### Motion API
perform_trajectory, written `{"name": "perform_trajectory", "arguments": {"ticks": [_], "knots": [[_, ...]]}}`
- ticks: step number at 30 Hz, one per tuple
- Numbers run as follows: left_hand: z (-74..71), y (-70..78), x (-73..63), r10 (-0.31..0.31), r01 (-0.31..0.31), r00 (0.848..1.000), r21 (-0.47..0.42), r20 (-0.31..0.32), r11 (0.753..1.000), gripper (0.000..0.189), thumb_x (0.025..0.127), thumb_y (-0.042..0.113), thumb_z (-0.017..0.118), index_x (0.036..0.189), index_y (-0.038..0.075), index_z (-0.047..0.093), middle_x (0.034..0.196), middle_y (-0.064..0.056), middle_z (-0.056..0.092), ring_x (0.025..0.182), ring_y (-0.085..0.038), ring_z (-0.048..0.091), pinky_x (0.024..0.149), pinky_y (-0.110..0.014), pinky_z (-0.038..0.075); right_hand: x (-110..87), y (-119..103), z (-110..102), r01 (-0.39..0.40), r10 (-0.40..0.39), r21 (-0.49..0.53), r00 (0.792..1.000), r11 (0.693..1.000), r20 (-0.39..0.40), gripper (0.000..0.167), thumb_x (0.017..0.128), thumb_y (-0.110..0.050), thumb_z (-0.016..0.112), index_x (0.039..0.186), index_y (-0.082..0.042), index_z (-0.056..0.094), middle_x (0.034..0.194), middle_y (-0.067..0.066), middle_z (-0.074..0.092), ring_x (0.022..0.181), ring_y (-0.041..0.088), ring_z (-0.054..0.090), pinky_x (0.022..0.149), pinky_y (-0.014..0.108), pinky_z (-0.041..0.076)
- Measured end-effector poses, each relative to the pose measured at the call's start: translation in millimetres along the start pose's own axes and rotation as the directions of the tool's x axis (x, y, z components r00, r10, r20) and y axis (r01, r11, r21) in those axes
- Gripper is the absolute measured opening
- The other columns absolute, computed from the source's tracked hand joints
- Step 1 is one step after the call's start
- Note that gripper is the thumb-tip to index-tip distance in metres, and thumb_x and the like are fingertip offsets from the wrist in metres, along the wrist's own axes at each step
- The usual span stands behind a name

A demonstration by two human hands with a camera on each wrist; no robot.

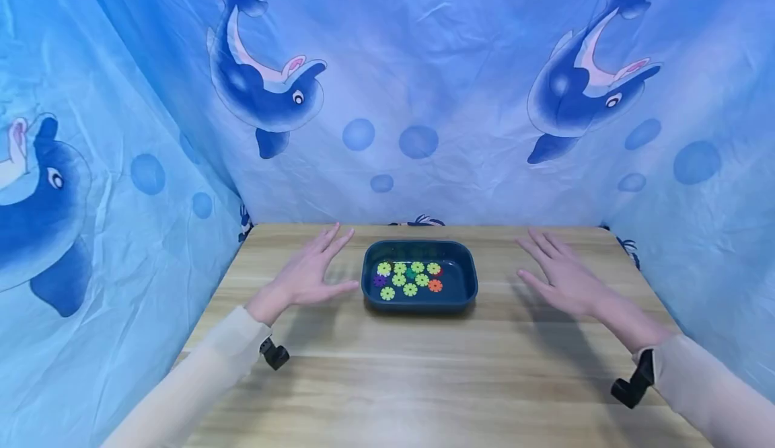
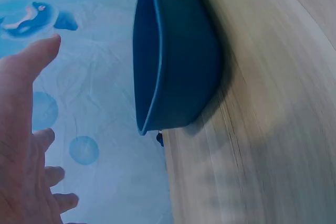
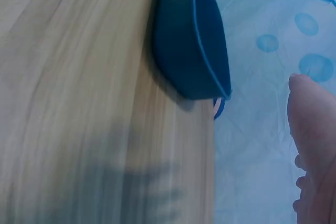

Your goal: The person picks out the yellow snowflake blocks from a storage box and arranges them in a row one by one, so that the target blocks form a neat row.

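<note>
A dark blue rectangular bin (image 1: 420, 305) stands on the wooden table, with several flower-shaped plastic discs (image 1: 410, 290) lying in it. Most discs are yellow-green; an orange disc (image 1: 435, 286) and a purple disc (image 1: 379, 280) also show. My left hand (image 1: 311, 273) hovers just left of the bin, fingers spread and holding nothing, its thumb close to the rim. Farther off on the bin's right, my right hand (image 1: 566, 276) is raised above the table with its fingers extended and nothing in them. In both wrist views the bin's outer wall (image 2: 186, 51) hides what lies inside.
The wooden table (image 1: 387, 381) extends in front of the bin and to both sides. Blue curtains with dolphin prints (image 1: 266, 91) hang behind the table and at its left and right. A small black camera (image 1: 275, 354) is strapped at each wrist.
</note>
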State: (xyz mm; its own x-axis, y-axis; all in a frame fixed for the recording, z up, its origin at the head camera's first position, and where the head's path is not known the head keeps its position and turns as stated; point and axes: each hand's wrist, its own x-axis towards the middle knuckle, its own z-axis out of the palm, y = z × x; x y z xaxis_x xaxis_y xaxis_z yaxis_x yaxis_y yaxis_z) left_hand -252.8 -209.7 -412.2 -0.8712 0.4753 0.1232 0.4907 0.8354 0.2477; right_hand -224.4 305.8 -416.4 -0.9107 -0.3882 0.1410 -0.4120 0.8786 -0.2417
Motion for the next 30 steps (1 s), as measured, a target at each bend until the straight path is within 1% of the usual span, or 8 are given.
{"name": "perform_trajectory", "arguments": {"ticks": [3,7,10,14,19,22,26,30], "knots": [[3.6,0.9,1.5,-0.02,0.02,1.0,-0.098,0.007,0.995,0.102,0.096,0.062,0.069,0.173,0.031,0.011,0.18,-0.012,0.006,0.162,-0.049,0.021,0.126,-0.073,0.023,8.8,-6.8,0.2,0.03,-0.03,0.001,1.0,1.0,-0.003,0.069,0.112,-0.044,0.052,0.167,-0.007,0.033,0.175,0.028,0.02,0.159,0.057,0.02,0.124,0.076,0.022],[12.4,3.8,6.1,-0.052,0.044,0.998,-0.246,-0.028,0.968,0.098,0.098,0.055,0.071,0.173,0.028,0.014,0.179,-0.01,0.017,0.162,-0.044,0.026,0.127,-0.07,0.026,20.5,-16.0,4.1,0.055,-0.055,0.033,0.998,0.998,0.0,0.067,0.113,-0.042,0.05,0.167,-0.007,0.031,0.174,0.028,0.021,0.159,0.055,0.023,0.125,0.074,0.024],[22.2,7.7,10.6,-0.066,0.045,0.997,-0.354,-0.046,0.934,0.098,0.098,0.05,0.073,0.172,0.021,0.018,0.177,-0.013,0.025,0.16,-0.043,0.032,0.128,-0.065,0.029,29.0,-22.0,8.8,0.059,-0.06,0.049,0.998,0.997,0.015,0.068,0.113,-0.043,0.048,0.169,-0.009,0.029,0.176,0.026,0.019,0.16,0.053,0.022,0.126,0.073,0.024],[36.9,13.6,14.2,-0.087,0.088,0.996,-0.464,0.023,0.881,0.101,0.097,0.05,0.074,0.173,0.018,0.015,0.178,-0.017,0.021,0.157,-0.047,0.036,0.124,-0.062,0.038,41.7,-30.8,13.9,0.072,-0.074,0.059,0.997,0.996,0.027,0.069,0.113,-0.045,0.047,0.169,-0.01,0.028,0.176,0.025,0.02,0.16,0.052,0.024,0.127,0.072,0.026],[53.1,21.4,17.8,-0.101,0.166,0.983,-0.498,0.155,0.851,0.113,0.094,0.057,0.075,0.173,0.016,0.006,0.179,-0.018,0.013,0.159,-0.047,0.03,0.127,-0.063,0.034,56.4,-42.0,17.5,0.093,-0.095,0.075,0.995,0.993,0.029,0.067,0.113,-0.041,0.049,0.168,-0.008,0.029,0.174,0.026,0.024,0.158,0.052,0.028,0.126,0.071,0.029],[60.1,25.8,20.5,-0.136,0.212,0.973,-0.501,0.184,0.839,0.121,0.09,0.056,0.08,0.173,0.015,0.002,0.179,-0.016,0.011,0.163,-0.044,0.024,0.129,-0.065,0.027,64.4,-48.5,19.0,0.09,-0.095,0.089,0.994,0.992,0.047,0.068,0.113,-0.044,0.048,0.169,-0.009,0.029,0.175,0.024,0.025,0.159,0.05,0.029,0.127,0.069,0.03],[68.3,30.9,27.6,-0.188,0.251,0.967,-0.531,0.172,0.809,0.13,0.085,0.059,0.084,0.173,0.016,-0.001,0.18,-0.015,0.011,0.164,-0.042,0.02,0.13,-0.066,0.024,72.4,-55.8,20.0,0.087,-0.094,0.106,0.993,0.991,0.065,0.069,0.113,-0.048,0.047,0.168,-0.01,0.031,0.174,0.024,0.027,0.159,0.049,0.029,0.127,0.068,0.03],[75.4,37.0,34.1,-0.223,0.266,0.964,-0.542,0.145,0.797,0.141,0.077,0.062,0.089,0.172,0.015,-0.004,0.18,-0.016,0.01,0.165,-0.042,0.019,0.13,-0.065,0.025,78.8,-60.8,22.7,0.09,-0.098,0.113,0.993,0.99,0.067,0.07,0.113,-0.05,0.044,0.168,-0.008,0.031,0.173,0.024,0.03,0.158,0.048,0.031,0.127,0.067,0.03]]}}
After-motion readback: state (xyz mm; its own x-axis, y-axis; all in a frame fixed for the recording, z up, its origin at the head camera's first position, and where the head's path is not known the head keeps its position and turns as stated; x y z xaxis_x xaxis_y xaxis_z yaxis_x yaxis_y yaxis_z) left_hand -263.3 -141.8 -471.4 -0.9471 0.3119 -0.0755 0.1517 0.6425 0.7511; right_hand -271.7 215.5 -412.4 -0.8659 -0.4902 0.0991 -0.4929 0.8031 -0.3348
